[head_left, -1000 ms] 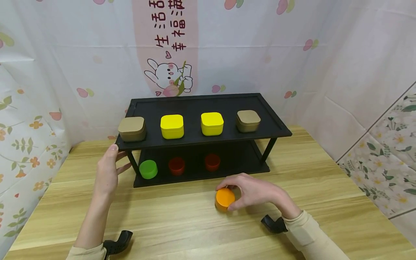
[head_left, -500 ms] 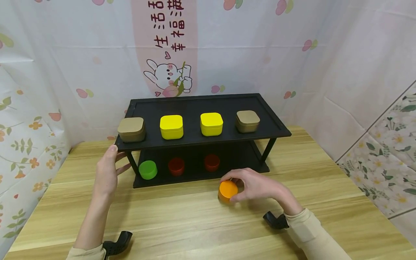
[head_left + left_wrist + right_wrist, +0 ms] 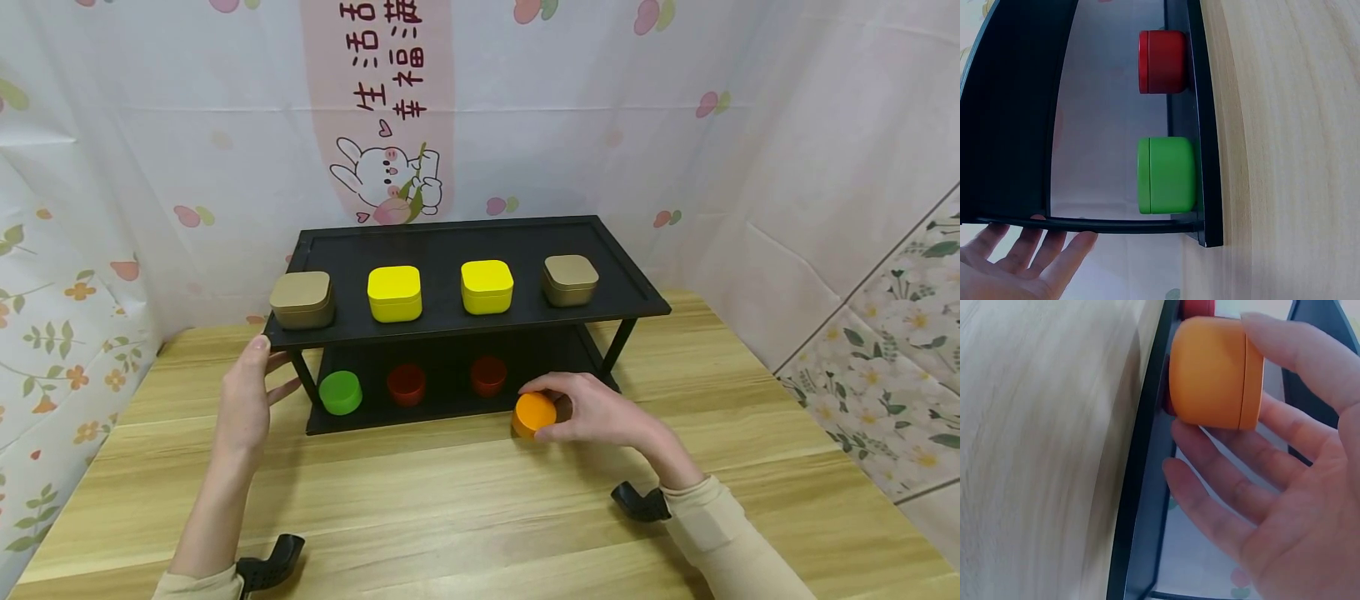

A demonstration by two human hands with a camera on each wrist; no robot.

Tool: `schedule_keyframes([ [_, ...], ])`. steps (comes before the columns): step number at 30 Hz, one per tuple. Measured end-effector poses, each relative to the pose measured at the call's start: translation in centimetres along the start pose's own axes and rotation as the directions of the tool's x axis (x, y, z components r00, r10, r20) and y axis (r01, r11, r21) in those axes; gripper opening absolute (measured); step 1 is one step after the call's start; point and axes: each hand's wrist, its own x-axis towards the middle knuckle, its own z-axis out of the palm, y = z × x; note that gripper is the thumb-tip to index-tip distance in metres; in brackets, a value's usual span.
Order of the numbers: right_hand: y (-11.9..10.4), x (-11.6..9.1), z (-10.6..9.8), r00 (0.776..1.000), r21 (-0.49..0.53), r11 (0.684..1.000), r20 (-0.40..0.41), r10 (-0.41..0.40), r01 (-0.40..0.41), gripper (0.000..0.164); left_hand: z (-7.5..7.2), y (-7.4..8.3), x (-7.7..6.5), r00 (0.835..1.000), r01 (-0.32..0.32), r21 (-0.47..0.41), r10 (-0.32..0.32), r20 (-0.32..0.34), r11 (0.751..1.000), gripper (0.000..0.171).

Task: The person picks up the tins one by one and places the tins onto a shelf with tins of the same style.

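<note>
My right hand (image 3: 596,408) holds a small orange round lidded box (image 3: 1213,372) between thumb and fingers. The box is upright in the head view, close to the front edge of the black two-tier rack's (image 3: 442,407) lower shelf. In the right wrist view the box overlaps that edge, and two fingers stretch out below it. My left hand (image 3: 247,396) touches the rack's left end, its fingers nearly straight against the side post in the left wrist view (image 3: 1022,262). On the lower shelf stand a green round lidded box (image 3: 341,392) and two red ones, left (image 3: 407,385) and right (image 3: 489,377).
Along the upper shelf stand a brown squarish box (image 3: 302,300) at the left, two yellow ones, left (image 3: 394,294) and right (image 3: 487,287), and another brown box (image 3: 570,281) at the right. A wooden table (image 3: 420,517) carries the rack. Printed cloth (image 3: 555,142) hangs behind it.
My right hand has carried the orange box away from me and slightly right, from over the table to the lower shelf's front edge. The left hand stays at the rack's left end.
</note>
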Motion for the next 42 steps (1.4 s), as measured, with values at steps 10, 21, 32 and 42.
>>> schedule_keyframes([
  [10, 0.9, 0.2, -0.4, 0.992, 0.032, 0.997, -0.101, 0.073, -0.070, 0.052, 0.0, 0.0, -0.1, 1.000, -0.006, 0.002, 0.006, -0.003, 1.000, 0.047],
  [21, 1.5, 0.3, -0.6, 0.967, 0.028, 0.991, -0.218, 0.133, -0.131, 0.051, 0.0, 0.0, -0.1, 1.000, -0.018, 0.001, 0.018, 0.001, 1.000, 0.046],
  [32, 2.1, 0.5, -0.8, 0.931, 0.109, 0.974, -0.289, 0.221, -0.197, 0.056, 0.0, 0.0, 0.0, 1.000, -0.007, 0.006, 0.007, -0.006, 1.000, 0.044],
  [42, 3.0, 0.5, -0.9, 0.904, 0.086, 0.967, -0.344, 0.254, -0.239, 0.050, 0.0, 0.0, 0.0, 1.000, -0.005, 0.008, 0.005, 0.000, 1.000, 0.047],
])
